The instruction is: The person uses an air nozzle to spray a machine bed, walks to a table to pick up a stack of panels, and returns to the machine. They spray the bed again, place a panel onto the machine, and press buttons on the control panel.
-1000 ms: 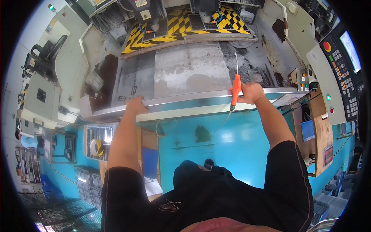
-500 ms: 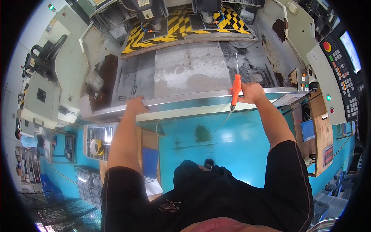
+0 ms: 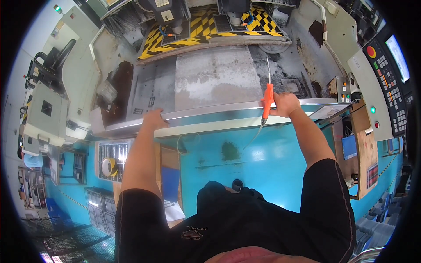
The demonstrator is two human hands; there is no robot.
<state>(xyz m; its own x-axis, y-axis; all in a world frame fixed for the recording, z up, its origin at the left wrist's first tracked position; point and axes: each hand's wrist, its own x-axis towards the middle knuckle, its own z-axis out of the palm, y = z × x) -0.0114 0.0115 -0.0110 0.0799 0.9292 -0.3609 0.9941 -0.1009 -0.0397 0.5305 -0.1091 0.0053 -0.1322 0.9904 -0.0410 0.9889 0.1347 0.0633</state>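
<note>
My left hand [image 3: 153, 118] grips the silver front rail [image 3: 210, 110] of a machine, near its left end, with fingers over the top and the thumb on the near side. My right hand [image 3: 286, 105] is closed at the right part of the same rail and holds an orange air blow gun [image 3: 268, 98]. The gun's thin metal nozzle [image 3: 269, 70] points away from me over the machine bed. From its lower end a thin clear hose [image 3: 254, 138] hangs down in front of the rail. Most of my right fingers are hidden behind the hand.
Beyond the rail lies a grey, stained machine bed [image 3: 215, 79]. Two dark spindle heads [image 3: 169, 15] stand over yellow-black striped covers [image 3: 204, 24]. At the right are a control panel [image 3: 390, 87] and a small button box [image 3: 343, 90]. Blue floor [image 3: 263, 171] lies below.
</note>
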